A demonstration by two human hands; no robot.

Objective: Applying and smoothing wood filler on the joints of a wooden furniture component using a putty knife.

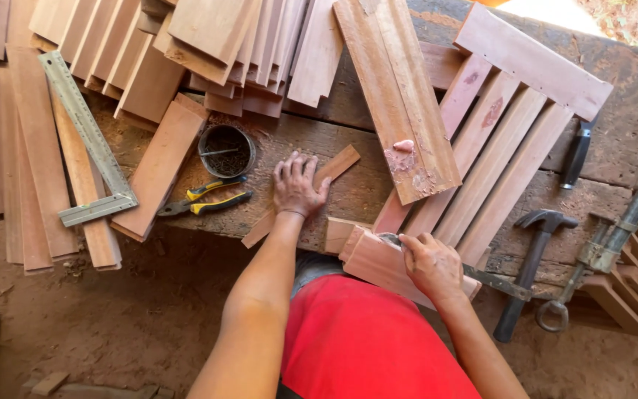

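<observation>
One small round tin [226,150] sits on the worn workbench [629,125], far-left of the person's hands, and it holds a dark heap of what look like nails; one lies across the top, the rest are too small to make out singly. Just near of the tin lie yellow-handled pliers [204,198], and to the left a metal square [86,140] rests across long planks.

The left hand [297,186] is spread flat, fingers wide, pressing down on a thin wooden strip [337,165] that runs diagonally across the bench. The hand covers the strip's middle, so only its ends show. The right hand [430,262] is curled around a short moulded wood block [378,264] at the near edge of the bench, gripping it from above; something grey and round peeks out just beside the fingers, but I cannot tell what it is.

To the right lies a slatted wooden panel [496,148], with a grooved board [400,96] laid over its left part and smeared with pale filler. A claw hammer [533,258] hangs half over the near edge, and a dark-handled tool [576,155] lies further right. Stacked boards [208,44] at the far side are cut off by the frame.
</observation>
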